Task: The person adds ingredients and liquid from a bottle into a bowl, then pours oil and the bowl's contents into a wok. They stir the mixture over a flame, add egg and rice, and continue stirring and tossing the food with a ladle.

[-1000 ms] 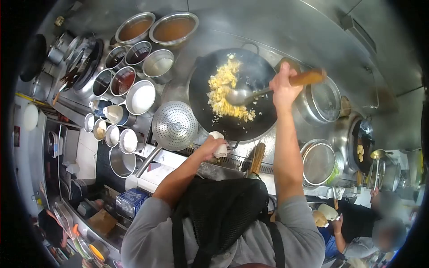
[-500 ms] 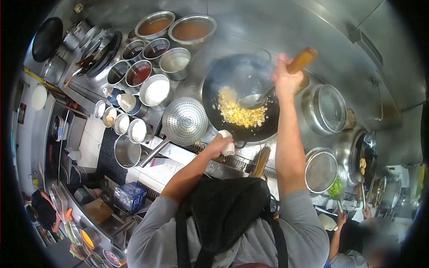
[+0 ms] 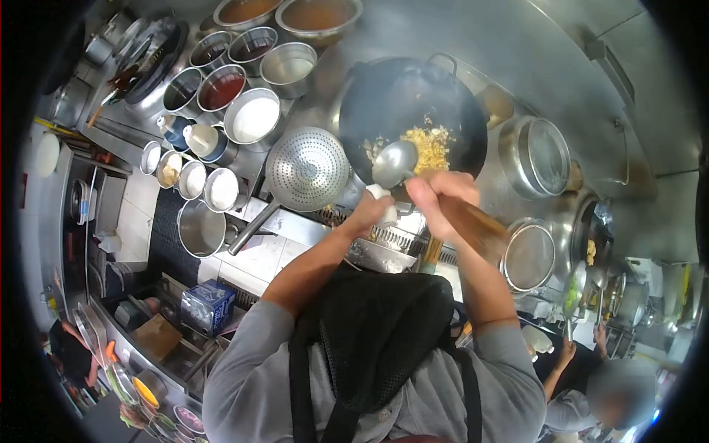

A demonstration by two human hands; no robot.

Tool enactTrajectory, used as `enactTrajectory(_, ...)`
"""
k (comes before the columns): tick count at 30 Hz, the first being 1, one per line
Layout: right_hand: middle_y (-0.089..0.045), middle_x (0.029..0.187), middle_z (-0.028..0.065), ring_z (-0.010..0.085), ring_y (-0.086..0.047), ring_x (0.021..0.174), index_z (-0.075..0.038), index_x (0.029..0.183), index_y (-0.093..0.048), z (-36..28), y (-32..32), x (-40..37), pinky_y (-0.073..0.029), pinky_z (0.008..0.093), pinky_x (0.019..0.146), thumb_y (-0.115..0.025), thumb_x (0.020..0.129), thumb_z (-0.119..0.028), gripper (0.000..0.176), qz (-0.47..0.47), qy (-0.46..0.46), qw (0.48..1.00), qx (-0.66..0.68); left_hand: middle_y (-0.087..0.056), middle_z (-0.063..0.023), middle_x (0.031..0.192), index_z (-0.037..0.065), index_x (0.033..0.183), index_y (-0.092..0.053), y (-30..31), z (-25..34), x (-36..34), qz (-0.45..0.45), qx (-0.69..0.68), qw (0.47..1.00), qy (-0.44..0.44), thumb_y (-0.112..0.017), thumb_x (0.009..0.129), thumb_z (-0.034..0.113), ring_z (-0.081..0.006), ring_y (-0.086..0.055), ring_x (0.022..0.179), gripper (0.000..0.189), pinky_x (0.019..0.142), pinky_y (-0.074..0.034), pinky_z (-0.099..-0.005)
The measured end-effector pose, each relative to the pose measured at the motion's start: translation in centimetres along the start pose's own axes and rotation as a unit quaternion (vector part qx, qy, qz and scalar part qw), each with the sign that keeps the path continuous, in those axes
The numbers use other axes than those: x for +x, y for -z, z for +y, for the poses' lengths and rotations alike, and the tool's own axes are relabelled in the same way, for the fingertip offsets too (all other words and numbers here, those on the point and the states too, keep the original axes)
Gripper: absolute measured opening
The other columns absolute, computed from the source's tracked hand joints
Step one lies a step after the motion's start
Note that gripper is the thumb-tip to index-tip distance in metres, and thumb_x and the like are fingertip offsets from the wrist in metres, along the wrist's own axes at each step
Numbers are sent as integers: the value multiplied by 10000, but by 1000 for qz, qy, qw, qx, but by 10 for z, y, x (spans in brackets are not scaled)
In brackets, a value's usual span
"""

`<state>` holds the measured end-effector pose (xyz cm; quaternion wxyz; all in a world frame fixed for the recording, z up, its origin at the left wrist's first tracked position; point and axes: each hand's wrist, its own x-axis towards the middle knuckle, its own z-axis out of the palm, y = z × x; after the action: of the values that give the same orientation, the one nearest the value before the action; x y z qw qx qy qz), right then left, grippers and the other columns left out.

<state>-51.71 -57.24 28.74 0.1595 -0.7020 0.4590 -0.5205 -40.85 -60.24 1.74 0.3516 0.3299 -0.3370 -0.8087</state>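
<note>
Smoke or steam hangs over a large black wok [image 3: 406,88] holding chopped yellow pieces, likely egg [image 3: 432,148]. My right hand [image 3: 447,196] is closed around a ladle [image 3: 395,164] near its metal neck; the wooden handle angles back toward me. The ladle's bowl is over the near part of the wok, its rounded back showing. My left hand [image 3: 363,215] grips a folded white cloth [image 3: 388,215] at the wok's near rim, by its loop handle. Left of the wok lies a perforated strainer [image 3: 306,168] with a long handle.
Metal pots of sauces and white powder [image 3: 252,117] stand at the left, with squeeze bottles [image 3: 201,139]. A lidded pot [image 3: 535,159] and a round mesh sieve [image 3: 528,255] are at the right. A co-worker [image 3: 569,399] works at the lower right beside another wok [image 3: 591,229].
My right hand has drawn the ladle back toward me, turning its bowl over. The yellow pieces have shifted into a smaller heap. My left hand stays at the wok's rim with the cloth.
</note>
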Motion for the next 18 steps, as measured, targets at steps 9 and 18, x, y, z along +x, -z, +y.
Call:
enactTrajectory(9, -466, 550, 7, 70, -388, 458, -80, 726, -412, 60, -2, -30, -331, 251, 428, -618, 965, -165, 326, 249, -143, 957, 29, -612, -145, 1010, -52, 1153, -483, 11, -9, 11, 36, 91, 988, 118, -611, 839, 41, -229, -641, 832, 351, 663, -556, -356)
enactTrajectory(18, -478, 542, 15, 70, -413, 452, -69, 701, -428, 79, 24, -5, -340, 250, 421, -637, 957, -211, 360, 408, -158, 899, -21, -567, -185, 1141, -114, 1260, -392, 10, 2, 8, -1, 123, 981, 148, -644, 850, 132, -244, -605, 988, 541, 796, -522, -358)
